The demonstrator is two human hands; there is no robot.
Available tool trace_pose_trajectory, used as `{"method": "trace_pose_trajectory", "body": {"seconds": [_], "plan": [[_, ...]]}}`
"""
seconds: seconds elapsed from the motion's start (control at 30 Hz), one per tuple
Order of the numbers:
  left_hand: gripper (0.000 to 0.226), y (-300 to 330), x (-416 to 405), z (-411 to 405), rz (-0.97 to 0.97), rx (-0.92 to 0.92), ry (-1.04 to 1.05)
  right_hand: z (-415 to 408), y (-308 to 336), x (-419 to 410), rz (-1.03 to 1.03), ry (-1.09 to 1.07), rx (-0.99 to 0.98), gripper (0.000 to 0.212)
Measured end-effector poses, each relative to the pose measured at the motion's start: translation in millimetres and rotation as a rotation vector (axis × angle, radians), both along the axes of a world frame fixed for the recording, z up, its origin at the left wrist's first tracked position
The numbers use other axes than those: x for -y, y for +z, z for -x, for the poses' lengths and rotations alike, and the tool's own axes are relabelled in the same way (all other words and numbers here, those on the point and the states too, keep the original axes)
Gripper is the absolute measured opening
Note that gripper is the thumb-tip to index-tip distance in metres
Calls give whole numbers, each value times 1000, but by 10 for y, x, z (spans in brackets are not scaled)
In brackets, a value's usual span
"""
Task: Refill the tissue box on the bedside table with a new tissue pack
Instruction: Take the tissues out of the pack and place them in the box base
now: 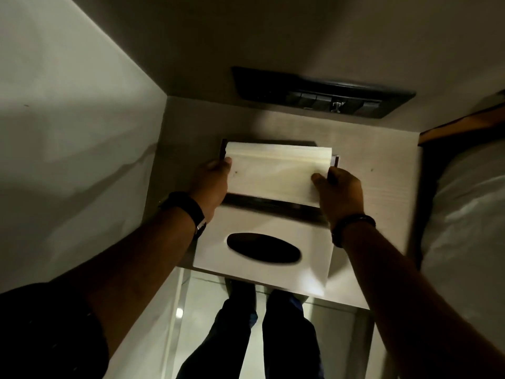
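Two hands on the job in the head view, and I'm bringing the tissue pack [276, 175] down over the open tissue box [270, 205], which sits on the bedside table [382, 187] with only its dark edges showing around the pack. The lid [262, 248], the one with the oval slot, lies nearer me on the table's front edge, partly over it.

To do this well, I'd say keep the pack level, line its long sides up with the box walls and lower both ends together so no corner catches. It looks slightly skewed to me, right end sitting past the box's edge.

Left hand [211, 184] grips the pack's left end, thumb on top, fingers curled underneath and out of sight. Right hand [337, 191] holds the right end the same way, thumb pressed on the top face.
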State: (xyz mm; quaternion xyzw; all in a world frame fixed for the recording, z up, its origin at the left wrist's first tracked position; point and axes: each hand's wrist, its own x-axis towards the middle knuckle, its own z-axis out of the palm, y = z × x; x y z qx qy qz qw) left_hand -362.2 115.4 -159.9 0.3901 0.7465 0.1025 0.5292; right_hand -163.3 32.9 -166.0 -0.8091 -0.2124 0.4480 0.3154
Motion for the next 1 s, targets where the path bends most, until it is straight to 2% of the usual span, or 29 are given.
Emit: {"method": "trace_pose_trajectory", "body": {"seconds": [0.2, 0.27, 0.37, 0.43, 0.5, 0.57, 0.63, 0.7, 0.77, 0.87, 1.0], "plan": [[21, -68, -22, -8, -52, 24, -21, 34, -127, -15, 18, 6, 75, 23], [27, -85, -32, -21, -60, 21, -67, 39, -153, -40, 38, 35, 155, 17], [32, -100, -47, -48, -94, -40, -154, 75, -149, -39, 83, 96, 342, 25], [34, -109, -44, -60, -182, -94, -218, 129, -83, -2, 11, 118, 445, 37], [42, -107, -16, -69, -349, -168, -297, 202, 11, 30, -160, 186, 547, 46], [52, -82, 47, -85, -564, -259, -448, 260, 47, 18, -284, 358, 653, 50], [64, -79, 81, -101, -734, -338, -757, 276, 6, -28, -263, 618, 758, 56], [80, -122, 63, -72, -771, -426, -1105, 239, -97, -66, -163, 860, 826, 64], [96, -213, 6, -7, -703, -477, -1320, 151, -237, -43, -78, 1005, 856, 73], [104, -396, -51, 82, -667, -533, -1420, 27, -428, 19, -43, 1110, 881, 79], [102, -519, -51, 88, -686, -530, -1400, 30, -505, 16, -66, 1103, 871, 76]]}}
